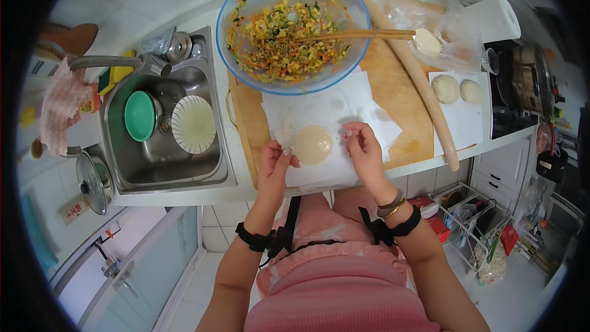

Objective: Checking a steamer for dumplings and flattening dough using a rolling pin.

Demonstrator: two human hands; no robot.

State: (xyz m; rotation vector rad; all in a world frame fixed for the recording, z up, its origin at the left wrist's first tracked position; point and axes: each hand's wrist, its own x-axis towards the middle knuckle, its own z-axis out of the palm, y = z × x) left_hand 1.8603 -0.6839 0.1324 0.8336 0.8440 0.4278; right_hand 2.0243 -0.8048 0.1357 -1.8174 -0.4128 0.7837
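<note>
A thin, round, pale dough wrapper (314, 146) with a shiny middle lies on white paper (319, 110) over a wooden board. At its left edge is my left hand (276, 163), fingers curled in with the thumb near them. My right hand (364, 152) is a little to the right of the wrapper, thumb and fingers pinched over the paper. Whatever either pinch holds is too small to make out. Beyond the paper stands a large clear bowl (222, 43) of chopped vegetable and egg filling (276, 34), with wooden chopsticks (350, 35) resting across its rim.
A long rolling pin (424, 86) slants across the board (402, 120). Two dough balls (445, 89) sit on paper at right, before a stove (513, 104) with a pot. Left is a metal sink (178, 169) holding a green bowl (141, 115) and a fluted white dish (193, 124).
</note>
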